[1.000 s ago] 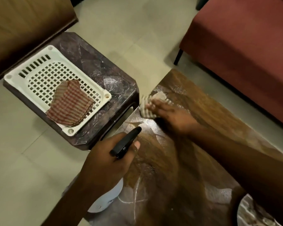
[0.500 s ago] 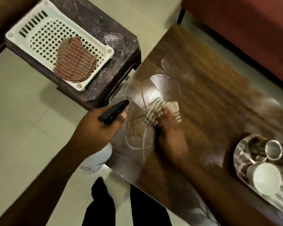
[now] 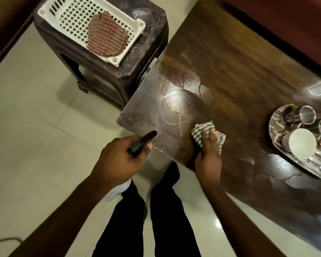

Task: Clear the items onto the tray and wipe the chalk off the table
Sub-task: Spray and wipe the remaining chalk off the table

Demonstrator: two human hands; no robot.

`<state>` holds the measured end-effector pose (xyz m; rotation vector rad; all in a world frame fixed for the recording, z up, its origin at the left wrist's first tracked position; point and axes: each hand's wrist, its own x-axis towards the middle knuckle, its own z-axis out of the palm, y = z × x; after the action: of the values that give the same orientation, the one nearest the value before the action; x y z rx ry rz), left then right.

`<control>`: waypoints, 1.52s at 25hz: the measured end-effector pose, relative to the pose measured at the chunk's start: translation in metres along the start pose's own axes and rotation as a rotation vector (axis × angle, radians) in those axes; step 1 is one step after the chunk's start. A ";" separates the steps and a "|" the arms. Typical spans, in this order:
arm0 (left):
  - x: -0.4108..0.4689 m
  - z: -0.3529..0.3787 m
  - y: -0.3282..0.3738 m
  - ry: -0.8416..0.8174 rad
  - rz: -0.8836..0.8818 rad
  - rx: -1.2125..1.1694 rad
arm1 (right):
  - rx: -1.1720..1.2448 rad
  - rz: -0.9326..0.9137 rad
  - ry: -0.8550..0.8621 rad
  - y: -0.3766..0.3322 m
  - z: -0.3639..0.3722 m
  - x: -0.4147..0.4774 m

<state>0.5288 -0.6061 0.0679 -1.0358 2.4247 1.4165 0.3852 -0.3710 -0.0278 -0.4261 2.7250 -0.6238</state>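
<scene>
My right hand (image 3: 208, 154) presses a green-and-white striped cloth (image 3: 198, 130) flat on the dark wooden table (image 3: 230, 71), near its front edge. White chalk lines (image 3: 174, 115) remain just left of the cloth, with wet smears above them. My left hand (image 3: 119, 160) grips a spray bottle by its black trigger head (image 3: 143, 141), held off the table's front left corner; the white bottle body is mostly hidden under the hand. A steel tray (image 3: 275, 123) at the table's right end holds steel tumblers (image 3: 307, 113) and a white cup (image 3: 302, 142).
A dark stool (image 3: 146, 52) stands left of the table with a white slotted basket (image 3: 67, 13) on it, holding a red checked cloth (image 3: 106, 36). A red sofa (image 3: 285, 25) runs behind the table. My legs in black trousers (image 3: 165, 210) stand on pale floor tiles.
My right hand has dragged the striped cloth from the far left corner toward the front edge. The view has swung right and down, bringing the steel tray into sight. The left hand still holds the spray bottle.
</scene>
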 end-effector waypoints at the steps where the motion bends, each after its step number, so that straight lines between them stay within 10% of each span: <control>1: -0.006 0.002 -0.003 0.000 -0.003 0.012 | -0.064 -0.137 -0.115 -0.003 0.003 -0.019; 4: -0.012 0.004 -0.014 -0.051 -0.020 0.049 | -0.256 -0.576 -0.311 0.026 -0.015 -0.027; 10: -0.011 -0.002 -0.025 -0.007 -0.048 0.095 | 0.049 0.298 0.194 0.003 0.000 0.035; 17: -0.016 -0.034 -0.041 0.011 -0.065 -0.062 | -0.174 -0.746 -0.367 -0.066 0.045 -0.020; 24: -0.019 -0.049 -0.048 0.098 -0.139 -0.237 | 0.072 0.113 0.110 -0.080 0.033 0.099; 31: -0.007 -0.057 -0.028 0.163 -0.138 -0.279 | -0.188 -0.866 -0.531 -0.090 0.038 0.055; 38: 0.008 -0.050 -0.013 0.217 -0.084 -0.403 | -0.085 -0.278 -0.089 -0.126 0.008 0.215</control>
<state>0.5416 -0.6550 0.0825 -1.4252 2.2462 1.9011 0.2198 -0.5581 -0.0261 -0.8435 2.6356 -0.5435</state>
